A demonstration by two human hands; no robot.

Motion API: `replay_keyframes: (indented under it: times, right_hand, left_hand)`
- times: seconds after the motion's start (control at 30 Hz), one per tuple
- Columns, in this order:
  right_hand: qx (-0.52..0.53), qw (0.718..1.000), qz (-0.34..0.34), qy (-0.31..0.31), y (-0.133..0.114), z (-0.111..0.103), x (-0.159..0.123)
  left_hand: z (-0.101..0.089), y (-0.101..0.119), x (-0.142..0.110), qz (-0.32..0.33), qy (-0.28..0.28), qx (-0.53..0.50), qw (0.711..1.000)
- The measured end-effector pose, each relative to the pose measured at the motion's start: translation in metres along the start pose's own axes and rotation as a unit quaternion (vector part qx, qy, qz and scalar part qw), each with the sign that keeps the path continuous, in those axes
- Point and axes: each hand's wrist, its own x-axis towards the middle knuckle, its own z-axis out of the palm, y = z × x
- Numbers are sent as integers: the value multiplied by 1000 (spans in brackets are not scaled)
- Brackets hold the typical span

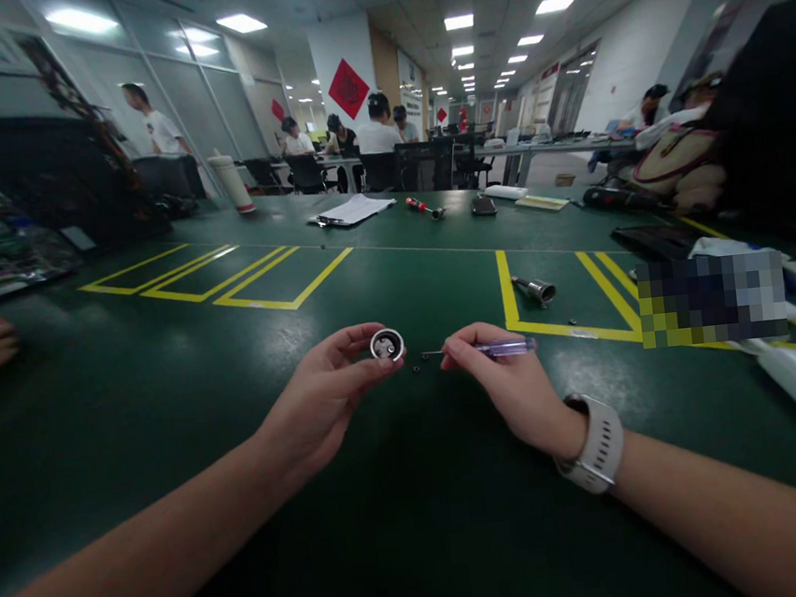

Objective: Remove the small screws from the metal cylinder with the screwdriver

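So the left hand (318, 389) is pinching a round metal cup (384, 348) between thumb and fingers, lifted above the counter (432, 286), open end tipped back toward the wearer so the insert inside shows. Right hand (489, 365) has a closed grip on a clear purple screwdriver (512, 348), tip pointing left at two tiny dark bits, a nearer bit (417, 369) and a farther bit (425, 357). Can't tell if the tip's touching one.

Progress-wise, I'd call it midway: the insert sits in the cup, tool's in hand, but nothing's being driven right now and those bits are loose. Going in or just came out? No clue.

Further right, a metal connector (538, 291) lies inside the yellow tape (508, 293), apart from the cup, with another speck (572, 322) near it. So those aren't joined up yet.
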Motion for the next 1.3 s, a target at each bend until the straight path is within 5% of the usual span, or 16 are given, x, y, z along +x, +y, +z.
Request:
replay_keyframes:
  times: [0.07, 0.27, 0.73, 0.97, 1.17, 1.3]
  right_hand:
    - [86, 994, 66, 1, 13, -1, 6]
    - [99, 991, 95, 4, 28, 2, 11]
    - [-109, 992, 61, -26, 8, -5, 11]
    - [-180, 981, -58, -36, 8, -2, 1]
    - [-155, 950, -269, 11, -1, -3, -11]
    - [-142, 912, -384, -36, -13, 0, -20]
  left_hand:
    - [-2, 0, 2, -7, -16, -31, 999]
    - [-2, 1, 5, -36, -36, -78, 996]
    - [0, 1, 1, -37, -38, -72, 996]
    - [-2, -2, 2, 15, -31, 7, 999]
    - [-2, -5, 3, 45, -14, 47, 998]
    - [0, -7, 0, 60, -9, 77, 995]
